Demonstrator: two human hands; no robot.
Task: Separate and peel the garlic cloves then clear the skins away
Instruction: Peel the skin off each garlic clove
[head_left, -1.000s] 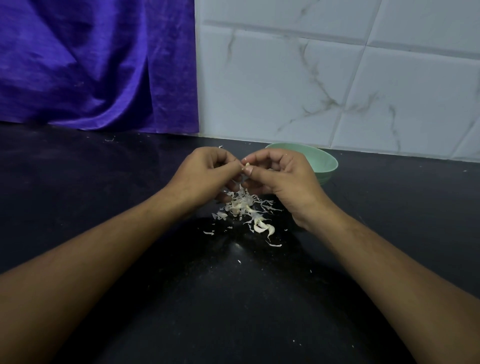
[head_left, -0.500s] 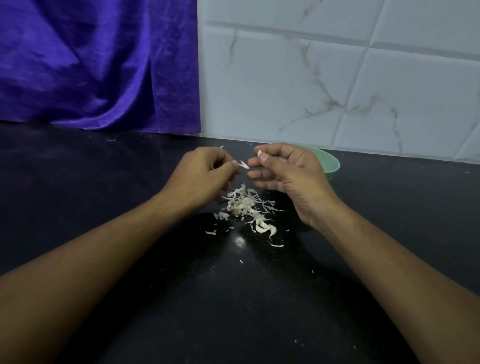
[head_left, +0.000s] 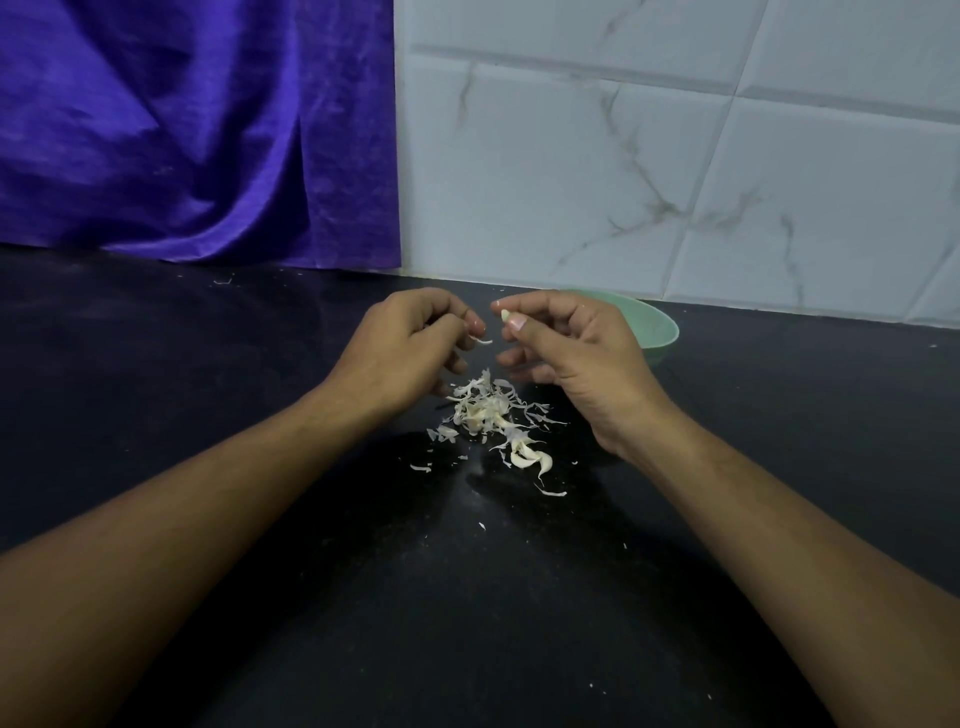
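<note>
One garlic clove sits pinched between thumb and forefinger of the right hand, held above the dark tabletop just in front of a green bowl. To its left, the left hand pinches a thin strip of skin in its fingers, clear of the clove. Beneath both hands lies a pile of skins, with a few pale cloves at its near edge. Peeling looks well along, with the clearing not yet begun. Best practice here is to drop the strip onto the pile, turn the clove to check for clinging skin, then set it aside. A purple cloth and marbled tiles stand behind.
</note>
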